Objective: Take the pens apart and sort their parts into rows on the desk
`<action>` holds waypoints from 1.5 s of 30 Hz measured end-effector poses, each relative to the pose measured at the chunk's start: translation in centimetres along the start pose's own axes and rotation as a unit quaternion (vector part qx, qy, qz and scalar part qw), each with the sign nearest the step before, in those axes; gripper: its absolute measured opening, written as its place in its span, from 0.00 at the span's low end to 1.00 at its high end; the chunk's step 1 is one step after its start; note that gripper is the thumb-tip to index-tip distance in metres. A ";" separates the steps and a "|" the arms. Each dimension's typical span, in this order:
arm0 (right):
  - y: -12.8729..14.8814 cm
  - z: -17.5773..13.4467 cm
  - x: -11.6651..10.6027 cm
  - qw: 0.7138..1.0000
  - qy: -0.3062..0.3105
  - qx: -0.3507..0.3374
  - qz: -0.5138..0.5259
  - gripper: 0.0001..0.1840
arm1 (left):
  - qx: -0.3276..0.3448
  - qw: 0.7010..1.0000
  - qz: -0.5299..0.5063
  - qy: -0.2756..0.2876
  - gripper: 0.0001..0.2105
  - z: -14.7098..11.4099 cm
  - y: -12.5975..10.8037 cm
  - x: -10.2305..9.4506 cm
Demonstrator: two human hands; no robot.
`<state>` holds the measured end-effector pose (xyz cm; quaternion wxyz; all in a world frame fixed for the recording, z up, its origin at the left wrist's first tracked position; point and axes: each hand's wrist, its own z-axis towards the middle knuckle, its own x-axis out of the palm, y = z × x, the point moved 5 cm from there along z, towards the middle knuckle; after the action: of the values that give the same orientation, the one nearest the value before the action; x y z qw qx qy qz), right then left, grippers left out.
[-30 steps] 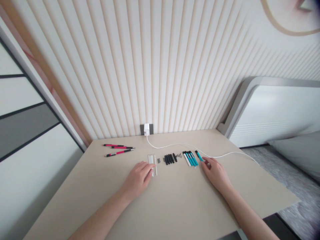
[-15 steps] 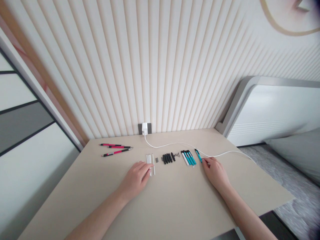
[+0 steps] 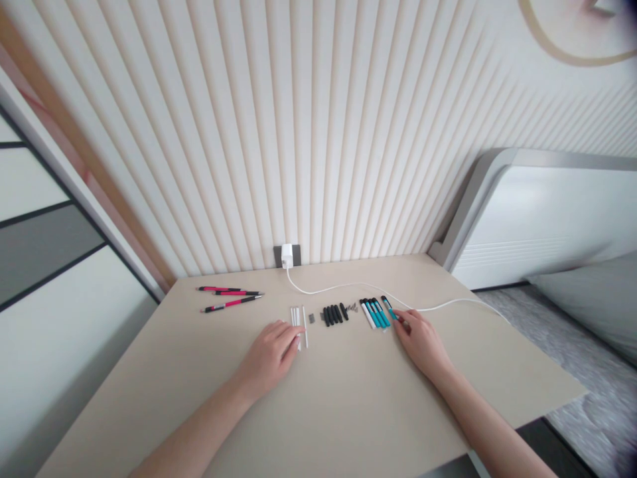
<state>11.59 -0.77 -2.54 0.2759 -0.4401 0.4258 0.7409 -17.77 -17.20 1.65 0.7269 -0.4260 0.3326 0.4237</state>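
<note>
My right hand (image 3: 418, 337) pinches the lower end of a teal pen barrel (image 3: 388, 307) with a black top, lying on the table. Just left of it is a row of teal barrels (image 3: 377, 313), with a white one (image 3: 368, 315) at the row's left end. My left hand (image 3: 271, 348) rests on the table, fingers bent and pressed together over several thin white tubes (image 3: 295, 315). Its fingertips reach a separate white tube (image 3: 305, 325). Whether a tube is pinched in them is hidden.
Black grips (image 3: 334, 315) lie mid-table, with small metal pieces (image 3: 352, 307) on their right and a small grey pile (image 3: 312, 318) on their left. Red-and-black pens (image 3: 231, 304) lie at the left. A white cable (image 3: 343, 286) runs from a charger (image 3: 287, 255) along the back.
My right hand has moved slightly left with the teal barrel, bringing it closer to the row and tilting it more. My left hand has stayed in place.
</note>
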 end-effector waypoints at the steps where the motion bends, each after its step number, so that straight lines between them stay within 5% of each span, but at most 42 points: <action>1: 0.0 0.0 0.0 1.000 0.001 -0.004 0.008 0.20 | 0.001 1.000 0.000 -0.001 0.10 0.0 0.0 0.0; 13: 1.0 -0.4 -0.5 0.998 -0.021 -0.031 0.047 0.19 | 0.001 1.000 0.000 -0.002 0.10 0.1 -0.1 -0.3; 20: 3.2 -1.4 -0.4 0.989 -0.005 -0.146 0.001 0.17 | -0.072 0.992 0.048 -0.094 0.08 -0.1 1.2 -1.0; 29: 2.8 -1.6 -0.2 0.987 0.022 -0.158 -0.016 0.14 | -0.134 0.952 0.189 -0.202 0.10 -1.3 7.3 -6.6; 34: 2.2 -1.6 -0.1 0.988 0.016 -0.149 -0.022 0.14 | -0.147 0.952 0.195 -0.184 0.11 -1.7 9.5 -6.5; 45: 2.0 -1.5 -0.1 0.989 0.043 -0.138 -0.016 0.15 | -0.102 0.970 0.171 -0.137 0.11 -0.9 7.2 -4.7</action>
<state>10.74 -3.06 -2.05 0.2055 -0.5119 0.3238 0.7687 -26.32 -17.61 2.85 0.6346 -0.3729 0.2531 0.6278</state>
